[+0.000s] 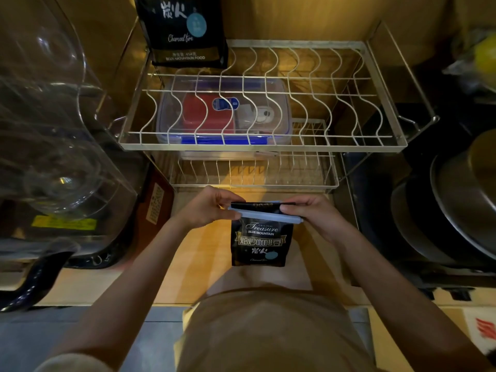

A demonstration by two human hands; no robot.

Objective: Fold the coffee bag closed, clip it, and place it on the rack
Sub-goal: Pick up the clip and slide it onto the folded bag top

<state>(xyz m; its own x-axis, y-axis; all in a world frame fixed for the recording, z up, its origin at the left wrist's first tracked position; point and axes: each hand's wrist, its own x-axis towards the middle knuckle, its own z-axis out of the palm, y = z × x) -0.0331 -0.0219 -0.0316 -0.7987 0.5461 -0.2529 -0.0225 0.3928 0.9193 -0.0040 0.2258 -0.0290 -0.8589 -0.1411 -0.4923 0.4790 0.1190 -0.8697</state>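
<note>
A black coffee bag [259,244] with gold lettering stands upright on the wooden counter, its top folded over. A long pale blue clip [264,214] lies across the folded top. My left hand [209,208] grips the clip's left end and the bag's top corner. My right hand [312,212] pinches the clip's right end against the bag. The wire rack [389,145] stands just behind, with two tiers. A second, larger black coffee bag [185,30] stands at the back left of the upper tier.
A clear plastic box [284,92] with blue clasps and red contents sits under the rack's upper tier. A glass appliance cover [53,130] fills the left side. Stacked metal pans [461,200] sit at the right. The wooden counter [204,264] extends around the bag.
</note>
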